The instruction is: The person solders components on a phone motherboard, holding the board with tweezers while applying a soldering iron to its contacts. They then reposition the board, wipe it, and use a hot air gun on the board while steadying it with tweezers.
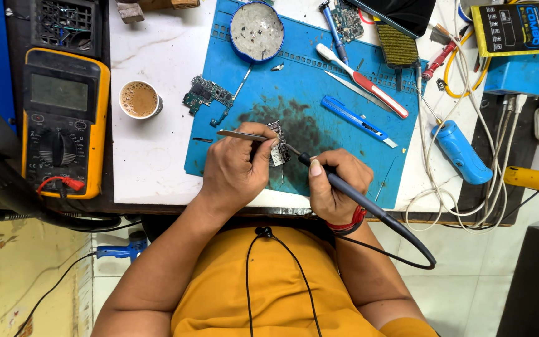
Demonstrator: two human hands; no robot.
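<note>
Overhead, a person in a yellow shirt is sitting at a white worktable, both forearms reaching forward over its near edge. A large blue work mat, stained dark in the middle, is covering the centre of the table. A yellow and black meter with a grey screen and a round dial is lying well to the left of the mat, off the white top. Between the meter and the mat, a small cup of milky brown tea is standing on the table.

The left hand is closing around thin metal tweezers, whose handle end is pointing left, and is pressing down on a small circuit board. This board is small, dark and rectangular with silvery metal parts, lying on the stained patch near the mat's front edge, partly hidden by the fingers. The right hand is gripping a black soldering iron like a pen, its fine tip touching the board's right side, its cable looping away to the right. A second green circuit board is lying at the mat's left edge.
</note>
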